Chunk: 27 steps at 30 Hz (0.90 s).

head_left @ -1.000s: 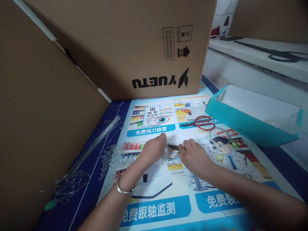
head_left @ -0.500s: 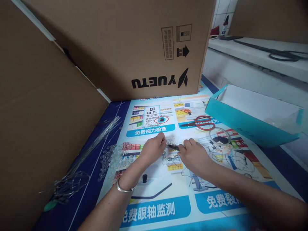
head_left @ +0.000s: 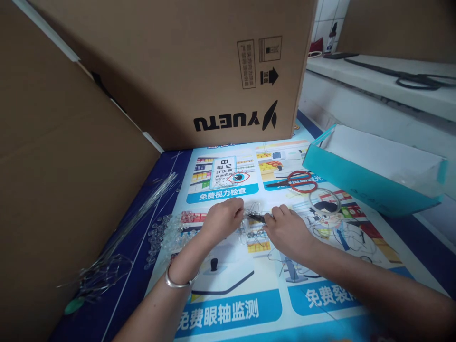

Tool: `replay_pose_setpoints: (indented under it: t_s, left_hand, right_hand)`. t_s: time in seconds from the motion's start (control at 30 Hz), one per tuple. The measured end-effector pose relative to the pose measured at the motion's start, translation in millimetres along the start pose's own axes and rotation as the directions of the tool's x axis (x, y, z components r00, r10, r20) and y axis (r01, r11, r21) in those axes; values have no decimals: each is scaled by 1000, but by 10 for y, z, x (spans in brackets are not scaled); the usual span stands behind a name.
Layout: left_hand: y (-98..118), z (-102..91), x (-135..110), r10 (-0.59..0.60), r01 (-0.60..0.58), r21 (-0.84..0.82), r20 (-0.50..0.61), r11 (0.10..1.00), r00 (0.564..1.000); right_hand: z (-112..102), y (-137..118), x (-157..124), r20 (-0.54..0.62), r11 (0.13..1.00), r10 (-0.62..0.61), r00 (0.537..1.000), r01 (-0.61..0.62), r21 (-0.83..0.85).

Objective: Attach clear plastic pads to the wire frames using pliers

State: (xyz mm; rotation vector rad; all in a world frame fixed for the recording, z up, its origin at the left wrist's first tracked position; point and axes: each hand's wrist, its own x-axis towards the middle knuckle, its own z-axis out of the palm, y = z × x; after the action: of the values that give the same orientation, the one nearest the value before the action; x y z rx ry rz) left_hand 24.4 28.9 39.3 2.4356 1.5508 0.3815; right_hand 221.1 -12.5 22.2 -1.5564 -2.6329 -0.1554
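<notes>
My left hand [head_left: 223, 219] is closed in a pinch on a thin wire eyeglass frame [head_left: 253, 209] at the middle of the printed mat [head_left: 231, 280]. My right hand [head_left: 287, 228] is closed on a small dark tool [head_left: 257, 217] whose tip points left at that frame. The two hands sit close together, a finger's width apart. A silver bangle [head_left: 176, 280] circles my left wrist. A heap of small clear nose pads [head_left: 167, 232] lies just left of my left hand.
A large YUETU cardboard box [head_left: 199, 71] stands behind the mat, another cardboard panel [head_left: 53, 166] leans at the left. A bundle of wire frames [head_left: 114, 251] lies at the left edge. Red-handled scissors [head_left: 297, 181] and a teal open box [head_left: 370, 175] lie at the right.
Both hands stay at the same spot; my left hand's fingers have shifted slightly on the wire frame. The view has drifted a little.
</notes>
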Motion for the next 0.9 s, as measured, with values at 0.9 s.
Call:
replay_pose_setpoints:
  t_s: [0.9]
  left_hand:
    - [85, -57, 23, -306, 154, -776, -53, 612, 950]
  right_hand:
    - [-303, 108, -29, -89, 996, 0, 996, -8, -93]
